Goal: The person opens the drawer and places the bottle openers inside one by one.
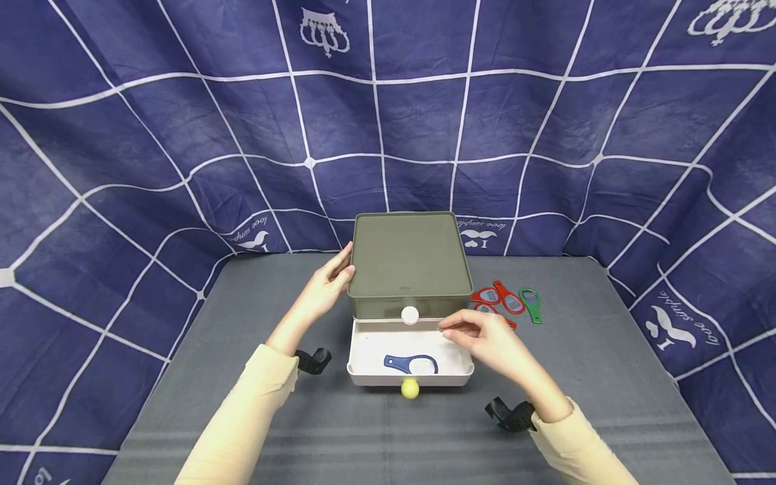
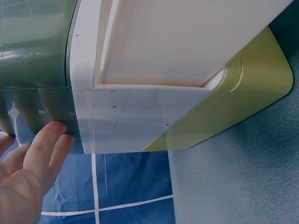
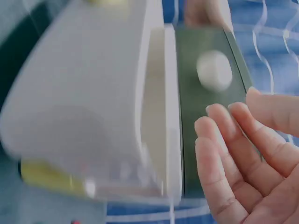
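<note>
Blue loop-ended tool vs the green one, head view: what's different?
- Colour: the blue tool is dark blue; the green tool is bright green.
- Place: the blue tool lies inside the open drawer; the green tool lies on the grey table.
- Pose: the blue tool lies crosswise, loop to the right; the green tool's loop points away from the person.

Shared: both have a loop at one end and a handle.

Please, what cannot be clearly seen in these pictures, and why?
Head view: inside of the green box, hidden by its top and front.
Head view: one red bottle opener, partly hidden by the right hand.
Left wrist view: left hand, cut off by the picture's edges.
Right wrist view: blue opener, hidden by the white drawer; white knob, blurred.
</note>
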The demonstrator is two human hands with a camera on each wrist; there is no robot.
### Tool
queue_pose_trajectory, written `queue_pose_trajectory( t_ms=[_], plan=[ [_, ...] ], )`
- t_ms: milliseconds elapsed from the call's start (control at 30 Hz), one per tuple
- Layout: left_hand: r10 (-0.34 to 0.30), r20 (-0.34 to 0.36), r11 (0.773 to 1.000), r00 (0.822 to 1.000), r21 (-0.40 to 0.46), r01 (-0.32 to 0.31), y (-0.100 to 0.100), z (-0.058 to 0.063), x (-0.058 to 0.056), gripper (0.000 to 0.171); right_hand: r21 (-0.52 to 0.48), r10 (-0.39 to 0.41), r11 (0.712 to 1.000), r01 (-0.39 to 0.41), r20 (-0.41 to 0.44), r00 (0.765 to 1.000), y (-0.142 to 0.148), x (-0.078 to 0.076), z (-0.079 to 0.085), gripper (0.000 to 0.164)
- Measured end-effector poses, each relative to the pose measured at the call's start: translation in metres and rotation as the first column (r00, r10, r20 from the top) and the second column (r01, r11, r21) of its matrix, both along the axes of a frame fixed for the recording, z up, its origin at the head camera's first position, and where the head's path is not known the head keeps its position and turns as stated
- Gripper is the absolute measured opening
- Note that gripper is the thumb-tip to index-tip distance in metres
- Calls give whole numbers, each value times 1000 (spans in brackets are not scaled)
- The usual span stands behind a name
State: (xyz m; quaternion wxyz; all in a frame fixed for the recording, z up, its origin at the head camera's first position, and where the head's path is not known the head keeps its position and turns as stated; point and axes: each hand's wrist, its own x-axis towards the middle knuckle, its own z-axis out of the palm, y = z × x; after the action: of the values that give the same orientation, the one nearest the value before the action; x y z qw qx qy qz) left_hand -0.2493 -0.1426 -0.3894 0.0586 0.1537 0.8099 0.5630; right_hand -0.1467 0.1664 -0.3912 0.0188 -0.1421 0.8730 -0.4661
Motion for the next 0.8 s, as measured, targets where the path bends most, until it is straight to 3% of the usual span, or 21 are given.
queue_pose_trajectory(
  t_ms=[167, 400, 633, 800],
  plan=[
    [3, -6, 1000, 1000, -3, -3, 0, 2, 0, 54, -35, -151, 987, 154, 80, 985, 43, -13, -6, 25],
    [1, 1, 1000, 1000, -1, -1, 1, 2, 0, 54, 88, -378, 925, 369, 119, 918, 85, -28, -42, 35],
    [-4, -2, 1000, 1000, 7, 4, 1, 1, 0, 54, 188, -511, 857, 480, 193, 838, 101, -27, -83, 41],
    [4, -2, 1000, 1000, 1, -4, 1, 0, 0, 54, 250, -562, 823, 511, 222, 797, 101, -27, -101, 46]
  ],
)
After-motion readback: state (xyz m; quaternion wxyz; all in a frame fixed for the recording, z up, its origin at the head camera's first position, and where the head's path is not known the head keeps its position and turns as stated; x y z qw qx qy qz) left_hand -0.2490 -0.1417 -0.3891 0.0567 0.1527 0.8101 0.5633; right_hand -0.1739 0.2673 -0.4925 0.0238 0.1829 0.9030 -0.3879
